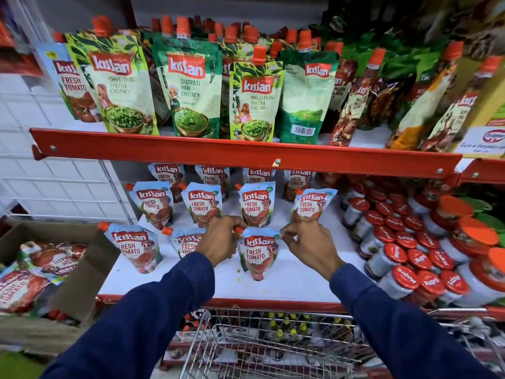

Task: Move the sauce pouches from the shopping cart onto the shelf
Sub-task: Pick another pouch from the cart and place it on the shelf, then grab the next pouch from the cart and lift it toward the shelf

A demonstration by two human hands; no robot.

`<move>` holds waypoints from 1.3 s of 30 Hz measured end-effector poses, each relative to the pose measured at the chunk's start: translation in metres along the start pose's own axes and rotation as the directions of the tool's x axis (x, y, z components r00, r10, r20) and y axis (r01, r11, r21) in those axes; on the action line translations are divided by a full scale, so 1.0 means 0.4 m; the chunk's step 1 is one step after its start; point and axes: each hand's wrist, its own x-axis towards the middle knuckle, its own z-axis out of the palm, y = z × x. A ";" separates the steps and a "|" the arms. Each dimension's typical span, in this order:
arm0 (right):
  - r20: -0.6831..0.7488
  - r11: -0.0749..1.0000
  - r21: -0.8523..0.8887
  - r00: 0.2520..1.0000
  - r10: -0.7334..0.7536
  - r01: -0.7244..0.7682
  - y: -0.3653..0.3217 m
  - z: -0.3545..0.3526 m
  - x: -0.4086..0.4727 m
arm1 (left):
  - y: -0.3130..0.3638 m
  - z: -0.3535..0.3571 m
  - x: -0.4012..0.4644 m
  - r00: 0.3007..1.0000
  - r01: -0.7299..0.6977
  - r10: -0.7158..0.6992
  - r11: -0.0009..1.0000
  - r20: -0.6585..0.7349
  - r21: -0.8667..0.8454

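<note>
A light blue Kissan Fresh Tomato pouch [258, 255] stands upright on the white lower shelf [295, 283], in the front row. My left hand [220, 239] pinches its top left corner by the orange cap. My right hand [308, 242] pinches its top right corner. Several more tomato pouches [203, 203] stand in rows behind and to the left. The wire shopping cart [262, 343] is below the shelf edge, between my arms; what lies in it is unclear.
Red-lidded Mapro jars [404, 242] crowd the shelf's right side. Green chutney pouches [191, 88] fill the upper shelf behind a red rail [218, 151]. A cardboard box [82, 263] with tomato pouches sits at the left.
</note>
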 end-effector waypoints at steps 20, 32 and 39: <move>0.005 0.993 -0.089 0.997 -0.078 0.078 -0.004 0.047 -0.197 | 0.007 0.078 -0.215 0.941 -0.280 0.335 0.843 -0.041 0.458; 0.342 0.962 -0.274 0.934 0.098 -0.001 0.076 0.261 -0.599 | -0.177 0.366 -0.502 0.926 -0.331 0.138 0.744 0.351 0.580; 0.685 0.980 -0.199 0.717 0.132 0.010 0.102 0.388 -0.759 | -0.281 0.517 -0.597 0.818 -0.331 -0.070 0.755 0.571 0.566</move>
